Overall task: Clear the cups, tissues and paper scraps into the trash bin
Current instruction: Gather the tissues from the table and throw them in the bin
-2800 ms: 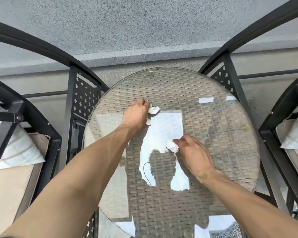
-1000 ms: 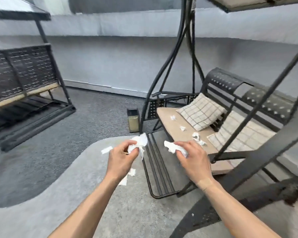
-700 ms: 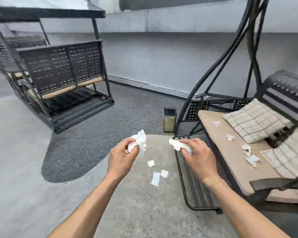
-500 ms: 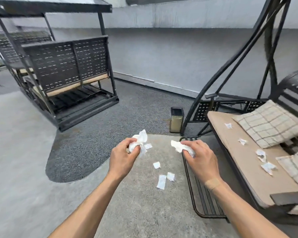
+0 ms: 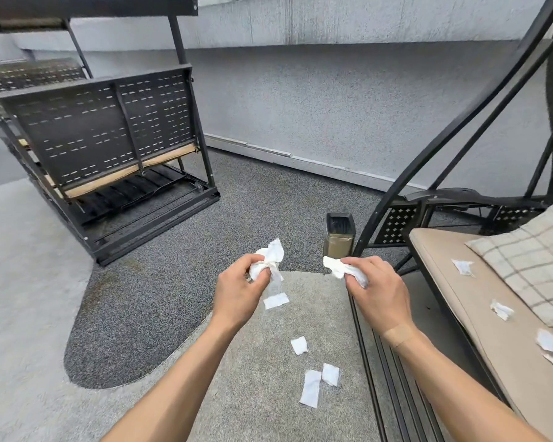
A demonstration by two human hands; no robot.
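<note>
My left hand (image 5: 239, 289) is closed around a crumpled white tissue (image 5: 268, 257) held at chest height. A second crumpled tissue (image 5: 340, 268) is gripped in my right hand (image 5: 375, 290). A small square trash bin (image 5: 339, 234), gold with a dark rim, stands on the floor straight ahead beyond both hands, beside the swing's leg. Several white paper scraps (image 5: 311, 387) lie on the light floor patch below my hands. More scraps (image 5: 502, 310) lie on the beige swing seat cushion (image 5: 454, 282) at the right.
A black metal swing frame (image 5: 454, 129) with a checked pillow (image 5: 530, 260) fills the right side. Another dark metal swing bench (image 5: 109, 145) stands at the left. A grey wall (image 5: 300, 90) runs behind. The floor is dark speckled gravel with lighter patches.
I have turned away from the glass-topped wicker table, carrying both tissues. The view has swung left and moved closer, so the trash bin now sits nearer and just beyond my hands.
</note>
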